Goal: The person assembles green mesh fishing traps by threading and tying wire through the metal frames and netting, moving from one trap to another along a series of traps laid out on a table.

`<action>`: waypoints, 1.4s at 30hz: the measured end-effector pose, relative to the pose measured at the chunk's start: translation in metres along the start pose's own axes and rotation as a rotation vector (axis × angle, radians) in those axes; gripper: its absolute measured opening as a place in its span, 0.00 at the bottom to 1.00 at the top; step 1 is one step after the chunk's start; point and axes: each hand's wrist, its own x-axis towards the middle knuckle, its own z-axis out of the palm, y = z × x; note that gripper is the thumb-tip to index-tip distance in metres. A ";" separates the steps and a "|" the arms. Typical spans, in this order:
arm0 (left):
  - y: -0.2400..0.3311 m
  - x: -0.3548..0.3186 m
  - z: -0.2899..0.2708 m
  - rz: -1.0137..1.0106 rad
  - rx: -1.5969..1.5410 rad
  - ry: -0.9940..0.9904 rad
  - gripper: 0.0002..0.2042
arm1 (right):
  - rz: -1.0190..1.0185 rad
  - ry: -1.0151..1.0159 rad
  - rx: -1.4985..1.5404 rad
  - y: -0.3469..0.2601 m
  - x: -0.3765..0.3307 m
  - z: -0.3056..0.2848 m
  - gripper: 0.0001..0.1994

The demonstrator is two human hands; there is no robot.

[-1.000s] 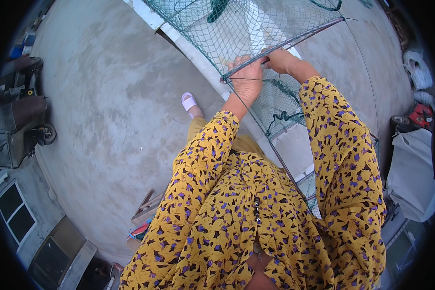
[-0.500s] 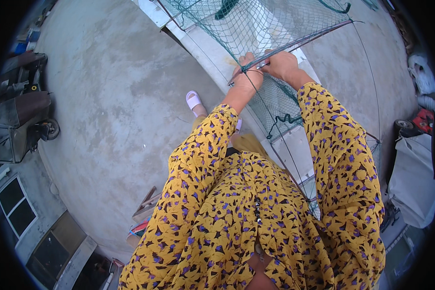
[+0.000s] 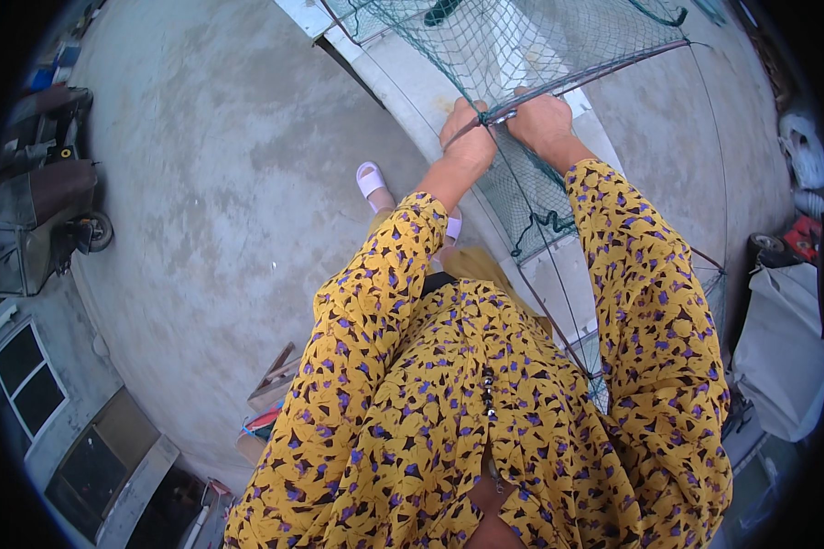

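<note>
A long fishing net trap of green mesh [image 3: 586,37] stretches away from me on thin rod frames. My left hand [image 3: 468,137] is closed round the near left corner of one frame, where a green cord is knotted to the brown rod [image 3: 613,70]. Just right of it, my right hand [image 3: 541,123] is closed at the same rod, below the mesh. A small shiny bit shows between the two hands, but I cannot make out what it is. Dark cords run from the corner toward my body. More netting [image 3: 531,197] hangs under my hands.
Pale boards [image 3: 403,87] lie under the trap on the concrete floor [image 3: 211,174]. My feet in lilac sandals [image 3: 370,179] stand left of the trap. A covered three-wheeler [image 3: 46,210] is parked at far left. A grey cover [image 3: 783,352] and red machine [image 3: 804,238] stand at right.
My left hand has turned and shifted slightly right along the frame corner. My right hand has come round lower at the rod, its fingers now more hidden. The trap's frame has shifted slightly right.
</note>
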 end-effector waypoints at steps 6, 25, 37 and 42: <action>-0.003 -0.003 0.000 -0.010 -0.134 0.040 0.03 | 0.030 0.010 0.004 -0.009 -0.001 -0.007 0.13; 0.000 0.002 0.001 -0.172 -0.018 -0.051 0.04 | 0.183 -0.111 0.245 0.009 -0.007 0.043 0.30; -0.002 0.001 0.004 -0.086 -0.118 -0.079 0.07 | 0.336 -0.005 1.030 0.000 -0.010 0.069 0.11; -0.003 0.004 0.003 -0.070 -0.126 -0.052 0.06 | 0.313 -0.028 1.225 -0.006 -0.017 0.059 0.06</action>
